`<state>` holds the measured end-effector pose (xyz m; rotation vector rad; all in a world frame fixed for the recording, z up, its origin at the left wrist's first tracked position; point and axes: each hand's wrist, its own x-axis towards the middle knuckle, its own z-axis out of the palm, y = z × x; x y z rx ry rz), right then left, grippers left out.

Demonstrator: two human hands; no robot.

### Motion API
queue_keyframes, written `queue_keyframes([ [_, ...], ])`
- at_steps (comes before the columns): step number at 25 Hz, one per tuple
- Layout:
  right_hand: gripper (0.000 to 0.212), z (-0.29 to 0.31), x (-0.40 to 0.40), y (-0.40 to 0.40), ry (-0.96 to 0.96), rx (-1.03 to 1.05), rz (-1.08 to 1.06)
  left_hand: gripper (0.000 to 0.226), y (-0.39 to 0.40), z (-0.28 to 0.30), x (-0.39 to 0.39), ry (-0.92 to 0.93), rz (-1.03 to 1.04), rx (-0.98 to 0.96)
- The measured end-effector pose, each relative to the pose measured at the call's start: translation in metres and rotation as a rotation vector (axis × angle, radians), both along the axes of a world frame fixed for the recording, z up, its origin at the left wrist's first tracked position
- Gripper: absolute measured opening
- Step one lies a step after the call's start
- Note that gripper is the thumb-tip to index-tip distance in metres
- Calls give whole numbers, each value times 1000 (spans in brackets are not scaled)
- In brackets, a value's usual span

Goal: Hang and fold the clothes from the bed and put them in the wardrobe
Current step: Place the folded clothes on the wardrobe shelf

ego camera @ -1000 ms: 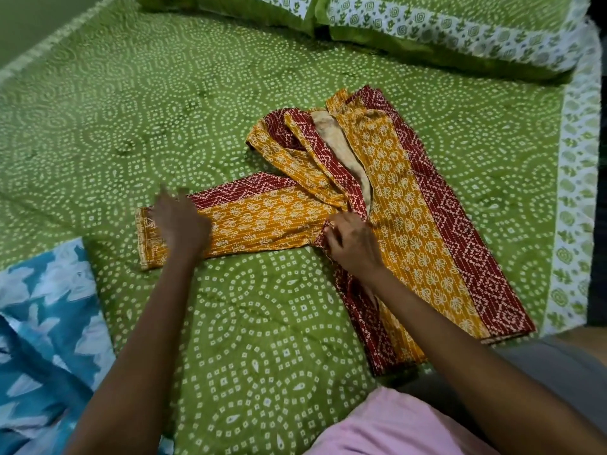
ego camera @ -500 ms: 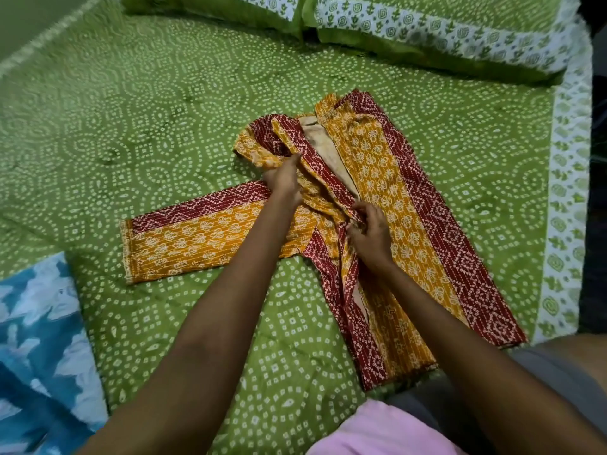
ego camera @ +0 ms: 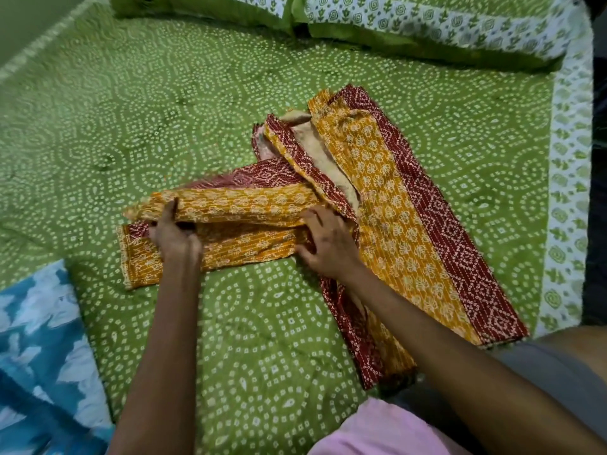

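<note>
The bed (ego camera: pixel 295 323) filled nearly the whole view, covered in a green sheet dotted with white rings and edged on the right by a white border with green motifs. Two green pillows (ego camera: pixel 427 31) with matching white printed bands lay along its far edge. A blue and white patterned cloth (ego camera: pixel 39 339) lay on the sheet at the near left corner.

The orange and maroon garment (ego camera: pixel 394 205) lay across the middle of the bed, its long body running from the centre down toward the near right, with a pale lining showing along its open front. Its two sleeves stretched leftward from the body, one lying over the other, the upper one a folded orange strip and the lower one flat on the sheet.

The right hand (ego camera: pixel 328 241) rested on the garment where the sleeves met the body, fingers spread and lightly bent, pressing the cloth down. The left hand (ego camera: pixel 175 236) lay near the sleeve ends, well left of the right hand, its fingers curled around the upper sleeve and one finger extended along the fold.

A pink cloth (ego camera: pixel 377 431) and a grey cloth (ego camera: pixel 558 382) showed at the near right edge.
</note>
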<state>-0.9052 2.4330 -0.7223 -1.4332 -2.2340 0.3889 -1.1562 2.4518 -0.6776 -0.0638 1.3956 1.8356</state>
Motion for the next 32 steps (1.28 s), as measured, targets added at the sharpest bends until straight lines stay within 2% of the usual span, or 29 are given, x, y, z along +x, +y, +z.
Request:
queue_keyframes([
  [2,55,-2,-12,3,-163,-191,-21,12,-10,1,-16,33,39,-86],
  [4,47,-2,-19,12,-238,-164,-67,17,-18,0,-34,65,-50,-211],
  [7,36,5,-23,24,-318,-84,-29,11,-21,3,-56,95,-251,-334],
  [8,36,6,-24,26,-325,-98,-39,10,-19,4,-60,146,-298,-364],
  [10,36,8,-25,26,-337,-123,-106,5,-16,4,-64,431,-404,-459],
  [12,35,17,-25,26,-300,-148,-140,11,-16,4,-72,624,-396,-503],
  [14,29,29,-19,24,-185,-59,-106,36,-26,3,-84,684,-312,-468],
  [15,27,32,-14,21,-117,18,-61,44,-33,2,-88,740,-311,-508],
  [17,24,28,-5,12,-109,60,69,36,-54,-6,-91,843,-376,-602],
  [19,28,17,-4,0,-248,-112,178,36,-67,-23,-93,863,-447,-666],
  [21,34,8,-5,-4,-296,-233,172,42,-68,-14,-89,828,-554,-679],
  [23,35,12,-8,-3,-273,-235,145,44,-57,-8,-90,795,-543,-672],
  [26,34,14,-7,-8,-211,-141,173,32,-53,-12,-94,1005,-404,-705],
  [28,38,14,-8,-12,-251,-171,187,39,-56,-21,-94,1168,-409,-789],
  [30,45,12,-7,-14,-322,-300,183,46,-55,-22,-91,1279,-464,-906],
  [32,42,14,-2,-14,-195,-293,161,54,-48,-16,-81,1368,-442,-922],
])
